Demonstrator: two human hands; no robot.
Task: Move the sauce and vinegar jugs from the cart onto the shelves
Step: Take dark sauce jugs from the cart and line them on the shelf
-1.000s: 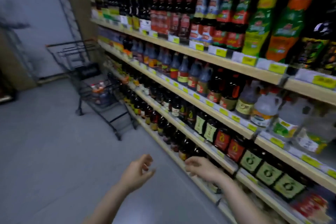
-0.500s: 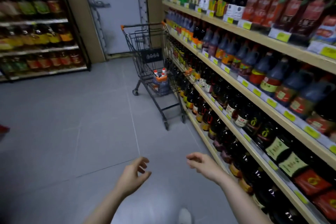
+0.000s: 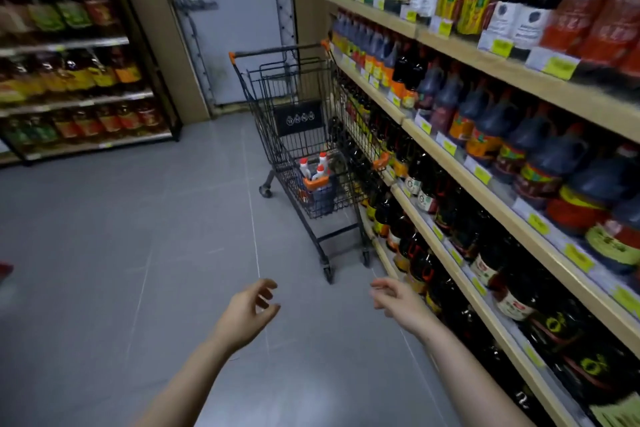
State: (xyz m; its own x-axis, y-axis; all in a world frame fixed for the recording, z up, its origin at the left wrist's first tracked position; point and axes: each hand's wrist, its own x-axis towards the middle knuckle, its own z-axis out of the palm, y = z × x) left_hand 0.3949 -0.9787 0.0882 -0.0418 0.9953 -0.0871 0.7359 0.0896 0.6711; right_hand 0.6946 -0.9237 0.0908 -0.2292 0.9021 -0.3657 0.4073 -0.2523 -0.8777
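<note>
- View change: over the last second the camera has swung from the shelves on the right to face down the aisle. The cart now sits near the centre of view, closer than half a second ago, parked just beside the shelf fronts.
- Hand state: the left hand and right hand are both released, fingers loosely curled, holding nothing. They hang over the grey floor, held forward and well apart from the cart, in much the same posture as in the earlier views.
- Task items: the jugs with red caps stand in the cart basket, at its near end. At least three caps show; the exact count cannot be determined through the wire mesh.
- Shelf condition: the rows on the right are densely stocked with dark bottles and jugs; no obvious gap can be made out in this blurred view.
- Assessment: the person appears to be returning empty-handed for another load. The next step is likely to close on the cart and lift a jug from the basket.
</note>
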